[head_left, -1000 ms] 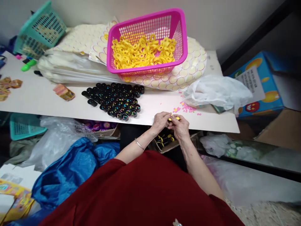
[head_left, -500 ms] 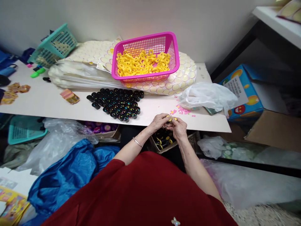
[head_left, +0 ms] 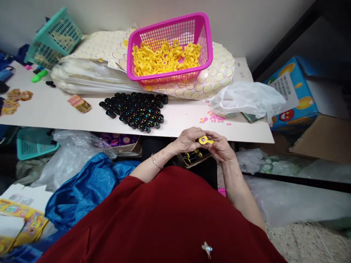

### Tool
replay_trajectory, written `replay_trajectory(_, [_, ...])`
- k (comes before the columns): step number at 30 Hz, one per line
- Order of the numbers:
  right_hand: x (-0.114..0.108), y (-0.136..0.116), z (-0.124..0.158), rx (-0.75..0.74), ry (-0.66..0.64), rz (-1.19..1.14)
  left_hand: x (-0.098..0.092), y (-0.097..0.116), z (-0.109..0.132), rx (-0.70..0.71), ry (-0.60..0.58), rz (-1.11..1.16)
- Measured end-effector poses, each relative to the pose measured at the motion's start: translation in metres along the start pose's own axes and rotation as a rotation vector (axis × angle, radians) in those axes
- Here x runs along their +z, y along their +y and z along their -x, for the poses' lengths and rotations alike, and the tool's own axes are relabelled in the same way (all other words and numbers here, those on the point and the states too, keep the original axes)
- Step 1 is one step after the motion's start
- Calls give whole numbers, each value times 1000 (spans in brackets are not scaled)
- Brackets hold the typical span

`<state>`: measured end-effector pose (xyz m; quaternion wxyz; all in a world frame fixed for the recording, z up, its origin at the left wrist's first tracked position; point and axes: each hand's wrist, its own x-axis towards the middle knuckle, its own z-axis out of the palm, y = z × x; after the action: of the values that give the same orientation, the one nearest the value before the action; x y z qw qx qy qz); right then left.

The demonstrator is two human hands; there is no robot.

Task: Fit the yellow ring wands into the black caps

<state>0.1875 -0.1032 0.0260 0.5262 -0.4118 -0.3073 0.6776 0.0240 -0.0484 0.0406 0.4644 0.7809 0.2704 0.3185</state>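
Note:
Over the table's front edge, my left hand [head_left: 188,140] and my right hand [head_left: 221,147] meet with their fingers closed on a yellow plastic ring piece [head_left: 204,140]. It has a round end with a pink centre and a short tab pointing right. Whether something else sits beneath it in my fingers is hidden. Just below my hands, a cardboard box [head_left: 201,160] holds black pieces with yellow parts. Small pink rings [head_left: 216,117] lie scattered on the table beyond my hands. To their left stands a cluster of small black cups [head_left: 137,109] with coloured bits inside.
A pink basket [head_left: 169,76] of yellow ring pieces rests on patterned sheets [head_left: 223,69] at the back. A white plastic bag [head_left: 249,98] and a blue carton [head_left: 293,96] are at right. A teal basket [head_left: 53,40] leans at back left; a blue bag [head_left: 82,190] hangs low left.
My hands have turned, so the yellow ring piece now faces up with its tab showing. My right hand has shifted slightly right. The whole view has tilted a little.

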Motion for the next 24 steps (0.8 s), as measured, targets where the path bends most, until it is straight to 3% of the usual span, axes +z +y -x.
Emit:
replay_trajectory(4, [-1, -9, 5, 46, -30, 121, 9, 10, 3, 63, -131, -159])
replay_trajectory(10, [-6, -6, 9, 86, -30, 243, 23, 5, 8, 105, -195, -282])
replay_trajectory(20, [6, 25, 10, -55, 183, 137, 25, -13, 13, 78, -144, -214])
replay_trajectory(24, [6, 28, 10, 12, 114, 130, 24, -17, 18, 43, -138, -215])
